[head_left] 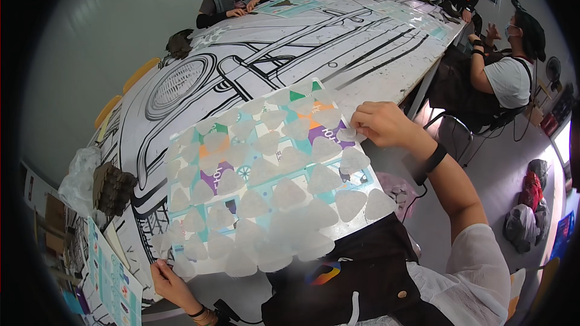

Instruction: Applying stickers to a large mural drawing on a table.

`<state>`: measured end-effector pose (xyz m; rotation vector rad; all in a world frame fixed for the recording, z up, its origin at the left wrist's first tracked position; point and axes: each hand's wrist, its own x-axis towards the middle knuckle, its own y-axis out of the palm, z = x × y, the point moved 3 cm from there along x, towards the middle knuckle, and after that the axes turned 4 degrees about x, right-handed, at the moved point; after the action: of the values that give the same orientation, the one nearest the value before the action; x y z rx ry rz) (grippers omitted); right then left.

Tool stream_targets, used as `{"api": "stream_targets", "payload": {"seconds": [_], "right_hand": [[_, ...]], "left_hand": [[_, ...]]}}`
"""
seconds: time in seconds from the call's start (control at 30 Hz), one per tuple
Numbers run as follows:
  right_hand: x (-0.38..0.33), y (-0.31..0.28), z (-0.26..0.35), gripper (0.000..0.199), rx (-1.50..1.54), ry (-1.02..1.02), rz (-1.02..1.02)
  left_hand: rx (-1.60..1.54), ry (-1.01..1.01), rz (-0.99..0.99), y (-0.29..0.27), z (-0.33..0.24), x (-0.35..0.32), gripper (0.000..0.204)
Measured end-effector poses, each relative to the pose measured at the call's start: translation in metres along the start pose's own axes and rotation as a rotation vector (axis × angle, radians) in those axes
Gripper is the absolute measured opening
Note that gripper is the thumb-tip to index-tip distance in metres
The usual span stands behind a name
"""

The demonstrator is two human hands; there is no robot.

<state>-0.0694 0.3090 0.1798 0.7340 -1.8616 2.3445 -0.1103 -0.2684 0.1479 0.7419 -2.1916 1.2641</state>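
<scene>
A printed board (355,227), white with teal, purple and orange patches, lies at the near edge of the table and reaches over my lap. Many thin, pale, translucent rounded-triangle pieces (289,192) are spread over it, some overlapping or hanging past its near edge. At the board's right edge my right hand (383,125) is closed, thumb and finger pinching one of these pale pieces. My left hand (171,285) is at the near left corner, its fingers pinched together beside the outermost pieces. What they grip there is too small to make out.
The long white table (368,75) carries black line drawings. On its left are a stack of brown pieces (113,188), a clear plastic bag (81,172) and another printed sheet (113,271). A person (504,78) sits on the right; others work at the far end. Bags (522,223) lie on the floor.
</scene>
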Motion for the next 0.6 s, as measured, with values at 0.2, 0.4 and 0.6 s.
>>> {"api": "stream_targets", "payload": {"seconds": [0.2,0.4,0.6], "right_hand": [[-0.004,0.016,-0.022,0.013,0.127,0.125,-0.104],[-0.007,0.029,-0.034,0.018,0.082,0.194,-0.119],[-0.001,0.027,-0.029,0.02,0.102,0.205,-0.142]], "left_hand": [[0.057,0.003,0.019,0.001,0.002,0.0,0.029],[0.06,0.027,-0.004,0.003,0.002,0.0,0.027],[0.058,0.03,0.004,0.003,0.004,0.0,0.026]]}}
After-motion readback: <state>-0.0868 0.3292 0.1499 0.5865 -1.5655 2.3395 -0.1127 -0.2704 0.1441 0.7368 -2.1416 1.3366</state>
